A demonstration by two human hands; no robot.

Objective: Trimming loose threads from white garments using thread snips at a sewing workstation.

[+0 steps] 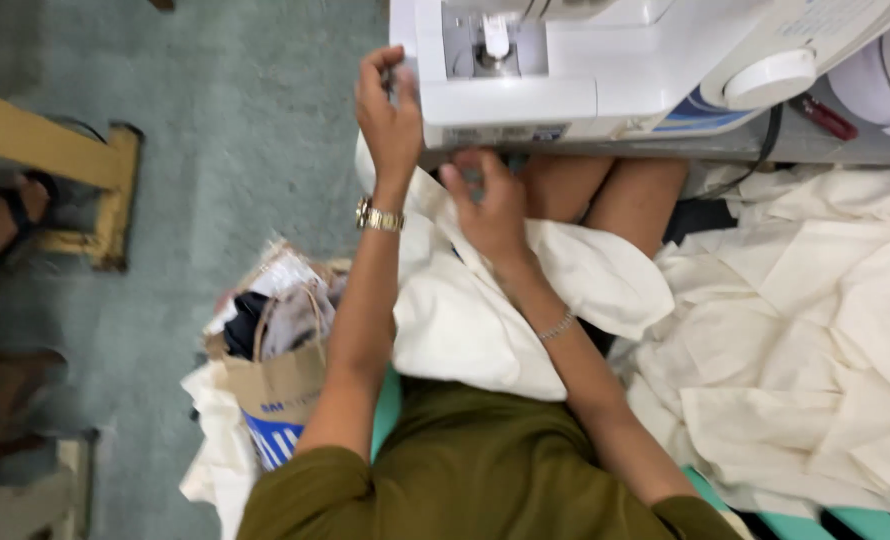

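- Head view: left hand (pixel 390 105) raised to the left end of the white sewing machine (pixel 565 70), fingers curled against the machine's edge; whether it pinches anything cannot be told.
- Right hand (pixel 490 205) rests on the cream cloth (pixel 485 320) in the lap, fingers bent and pinching a fold just below the table (pixel 825 148) edge.
- More cream cloth heaped right (pixel 815 330).
- Paper bag (pixel 280 385) just left of the left forearm; open green floor (pixel 245 130) further left, wooden frame (pixel 60 160) at far left.
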